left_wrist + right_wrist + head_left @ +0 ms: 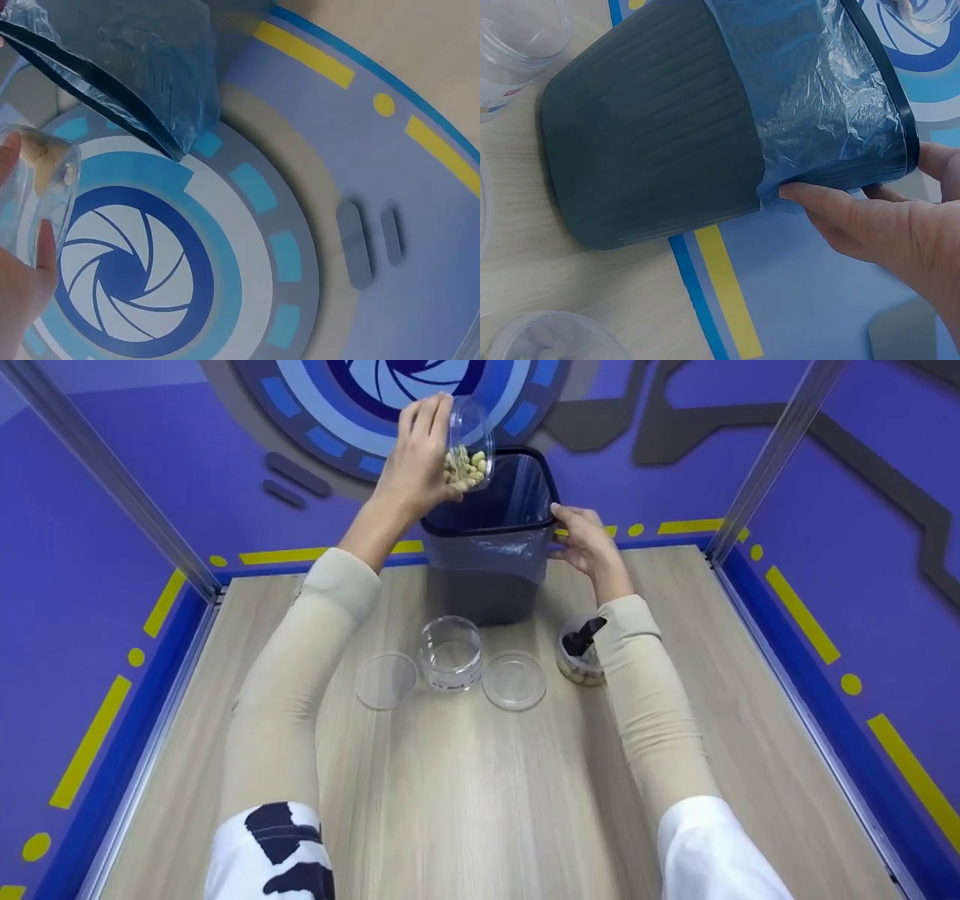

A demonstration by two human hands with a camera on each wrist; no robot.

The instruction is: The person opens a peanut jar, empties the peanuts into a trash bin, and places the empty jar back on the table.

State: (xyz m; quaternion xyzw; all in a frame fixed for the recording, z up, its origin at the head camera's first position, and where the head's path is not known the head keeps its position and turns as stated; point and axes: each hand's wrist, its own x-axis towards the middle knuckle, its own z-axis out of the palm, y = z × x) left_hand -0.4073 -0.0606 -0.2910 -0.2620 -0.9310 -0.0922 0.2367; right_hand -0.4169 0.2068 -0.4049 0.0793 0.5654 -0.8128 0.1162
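My left hand [416,465] grips a clear plastic jar [471,424], tipped on its side over the dark trash bin [487,592]. Tan, lumpy pieces that look like peanuts in the shell [466,472] lie along the jar's lower side. The bin stands upright, lined with a thin plastic bag [825,90] folded down over its outside. My right hand [589,544] holds the bin's right side, thumb at the black rim and fingers against the bag, as the right wrist view shows [885,225].
In front of the bin stands an uncovered clear jar [451,660], between two round clear lids [386,682] [514,682]. By my right forearm is another jar [579,673] with pale pieces and a black object [581,639]. Printed blue walls [135,472] enclose the wooden table.
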